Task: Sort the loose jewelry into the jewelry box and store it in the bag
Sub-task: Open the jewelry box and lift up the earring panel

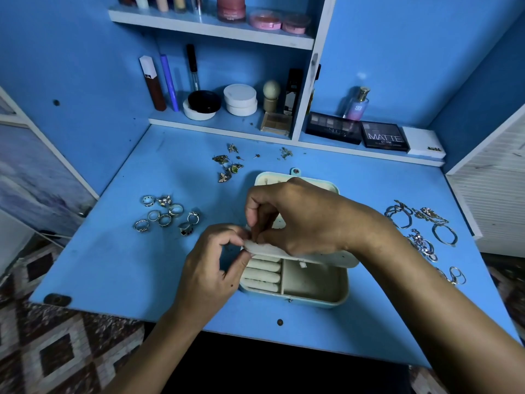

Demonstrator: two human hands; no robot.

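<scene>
Cream jewelry box [312,291] half hidden, left grip [210,268] and right grip [298,220] pinching its inner flap [284,250], pinched item unclear.

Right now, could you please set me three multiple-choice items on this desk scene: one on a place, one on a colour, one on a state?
1. Where does the cluster of rings lie?
A. left of the jewelry box
B. inside it
C. on the shelf

2. What colour is the desk top?
A. white
B. blue
C. brown

3. How is the jewelry box?
A. shut
B. open
C. upside down

Answers:
1 A, the rings sit on the desk, left of the box.
2 B, the surface is blue.
3 B, its ring rolls and a compartment show while the left hand and right hand pinch its inner flap.
</scene>
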